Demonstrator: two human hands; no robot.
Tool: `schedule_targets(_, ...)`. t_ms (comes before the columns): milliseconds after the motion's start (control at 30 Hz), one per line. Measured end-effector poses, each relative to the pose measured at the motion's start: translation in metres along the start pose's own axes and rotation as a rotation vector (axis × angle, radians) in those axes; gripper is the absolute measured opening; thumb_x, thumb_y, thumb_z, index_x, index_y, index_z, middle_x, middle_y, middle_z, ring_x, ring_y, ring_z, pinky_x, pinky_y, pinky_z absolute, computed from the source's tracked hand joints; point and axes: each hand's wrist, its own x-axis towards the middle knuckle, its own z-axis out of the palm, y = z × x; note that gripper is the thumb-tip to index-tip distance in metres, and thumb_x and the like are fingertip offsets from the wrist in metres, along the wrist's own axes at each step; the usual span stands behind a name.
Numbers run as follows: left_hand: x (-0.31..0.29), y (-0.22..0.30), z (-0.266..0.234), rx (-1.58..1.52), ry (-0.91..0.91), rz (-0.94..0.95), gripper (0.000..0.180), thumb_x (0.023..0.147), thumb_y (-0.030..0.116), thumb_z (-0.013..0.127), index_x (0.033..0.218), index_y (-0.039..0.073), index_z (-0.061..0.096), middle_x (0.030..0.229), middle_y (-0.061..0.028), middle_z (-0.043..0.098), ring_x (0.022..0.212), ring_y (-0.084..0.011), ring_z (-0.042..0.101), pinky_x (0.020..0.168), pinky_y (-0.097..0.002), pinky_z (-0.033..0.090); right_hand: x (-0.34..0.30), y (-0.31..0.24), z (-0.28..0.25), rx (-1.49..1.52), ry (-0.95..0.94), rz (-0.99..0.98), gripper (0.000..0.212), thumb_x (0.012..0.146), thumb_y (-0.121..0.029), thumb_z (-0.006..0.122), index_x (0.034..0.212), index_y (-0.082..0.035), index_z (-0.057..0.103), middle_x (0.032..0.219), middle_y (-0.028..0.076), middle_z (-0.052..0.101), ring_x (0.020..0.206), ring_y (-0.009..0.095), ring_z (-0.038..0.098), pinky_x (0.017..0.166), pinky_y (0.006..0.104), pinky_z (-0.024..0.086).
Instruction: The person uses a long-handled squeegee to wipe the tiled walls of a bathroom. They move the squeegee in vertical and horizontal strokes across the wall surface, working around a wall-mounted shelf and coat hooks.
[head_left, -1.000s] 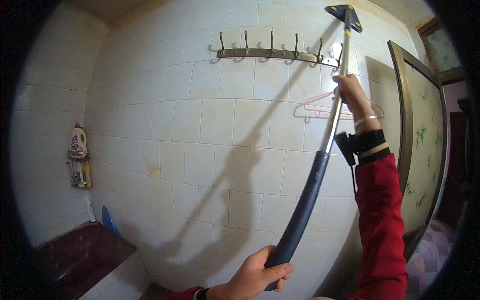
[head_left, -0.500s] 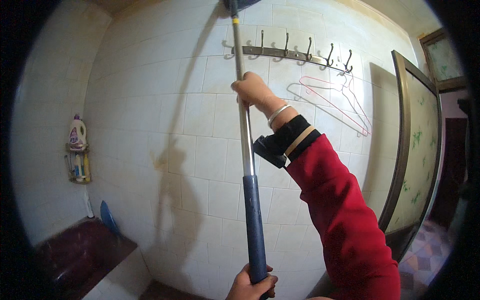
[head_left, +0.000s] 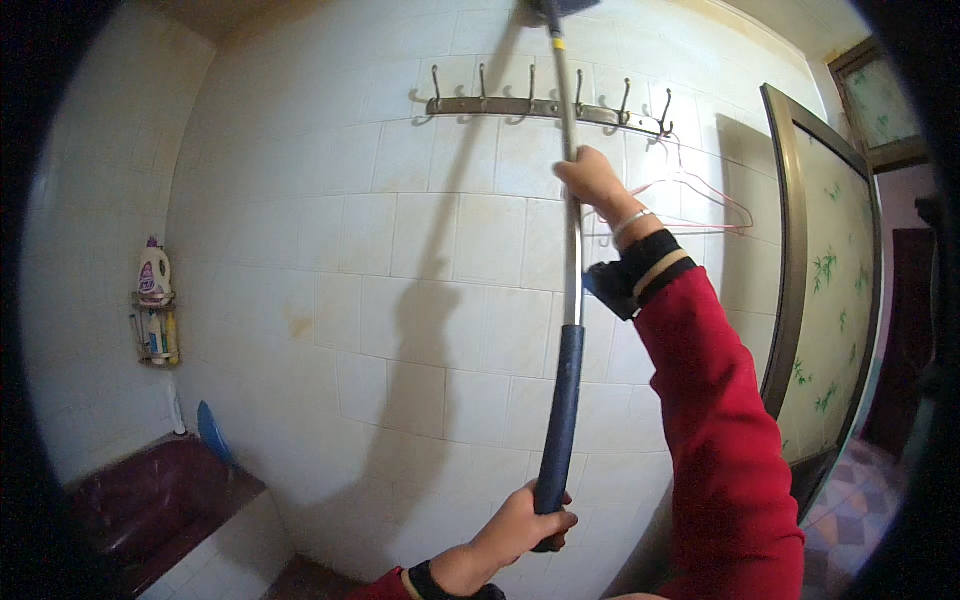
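A long metal pole (head_left: 570, 240) with a dark blue grip (head_left: 562, 420) rises before the tiled wall. Its dark head (head_left: 575, 6) is cut off by the top edge, so I cannot tell whether it is a mop or a broom. My left hand (head_left: 520, 522) is closed round the bottom of the blue grip. Higher up, my right hand (head_left: 592, 178) wraps the bare metal, arm stretched upward, a bangle (head_left: 632, 220) at its wrist. Behind the pole runs a hook rail (head_left: 500, 106), with a pink clothes hanger (head_left: 735, 203) hanging at its right end, partly hidden by my right arm.
At the left corner a wire rack (head_left: 155, 355) holds bottles, with a white detergent bottle (head_left: 154, 276) on top. Below it are a dark red bathtub (head_left: 235, 497) and a blue plastic piece (head_left: 212, 432). A framed glass door (head_left: 830, 270) stands at the right.
The pole and both hands have moved right across the view, passing along the hook rail. My left forearm has come into sight. The hanger has swung.
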Motion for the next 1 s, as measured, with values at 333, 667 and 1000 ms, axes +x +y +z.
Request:
schedule_targets(333, 0.07, -0.068, -0.013, 0.211, 0.115, -0.002, 0.026, 0.066, 0.007, 0.065, 0.083, 0.0, 0.047, 0.061, -0.0019, 0.049, 0.047, -0.0094, 0.047, 0.042, -0.0232, 0.038, -0.068, 0.135, -0.048, 0.025, 0.124, 0.259, 0.037, 0.072, -0.024, 0.046, 0.08, 0.012, 0.048, 0.072, 0.028, 0.056, 0.063, 0.039, 0.057, 0.062, 0.0417, 0.047)
schedule_targets(667, 0.039, -0.122, -0.059, 0.032, 0.466, -0.06, 0.019, 0.062, 0.003, 0.063, 0.074, 0.004, 0.049, 0.058, -0.0012, 0.048, 0.046, -0.0108, 0.048, 0.041, -0.0229, 0.039, -0.078, 0.055, 0.08, -0.144, -0.056, 0.145, 0.035, 0.075, -0.023, 0.046, 0.09, 0.009, 0.045, 0.079, 0.027, 0.057, 0.076, 0.039, 0.057, 0.07, 0.0425, 0.046)
schedule_targets(1000, 0.038, -0.161, -0.038, -0.297, 0.215, -0.031, 0.011, 0.066, 0.004, 0.059, 0.072, 0.001, 0.05, 0.058, -0.0044, 0.05, 0.049, -0.0135, 0.05, 0.047, -0.0259, 0.042, -0.113, -0.011, 0.146, -0.221, -0.315, -0.07, 0.03, 0.073, -0.021, 0.048, 0.09, 0.004, 0.046, 0.079, 0.022, 0.059, 0.075, 0.038, 0.057, 0.068, 0.0429, 0.046)
